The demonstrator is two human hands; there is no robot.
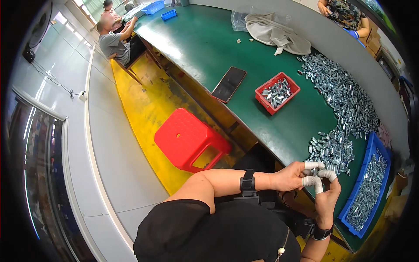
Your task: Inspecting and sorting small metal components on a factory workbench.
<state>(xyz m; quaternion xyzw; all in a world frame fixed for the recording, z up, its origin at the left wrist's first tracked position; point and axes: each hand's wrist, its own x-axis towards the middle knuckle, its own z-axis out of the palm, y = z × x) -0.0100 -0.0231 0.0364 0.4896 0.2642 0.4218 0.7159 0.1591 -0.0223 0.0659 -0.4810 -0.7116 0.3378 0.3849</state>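
My left hand [288, 177] and my right hand [328, 195] meet over the table's near edge, fingertips pinched together. White wraps cover the thumb and forefinger tips of both. Whatever sits between the fingertips is too small and covered to make out. Just beyond them lies a small heap of shiny silver metal pieces [331, 150], short and elongated. It joins a larger heap of the same pieces [342, 94] along the partition. A red plastic bin [260, 101] farther left holds more silver pieces. To the right of my hands, a long blue tray [368, 150] is filled with similar small parts.
A dark phone [230, 84] lies by the left edge of the green table [192, 43]. Grey cloth [273, 32] is bunched against the partition. A red stool [183, 137] stands on the yellow floor. One person [117, 43] sits at the far end; another [345, 17] is behind the partition.
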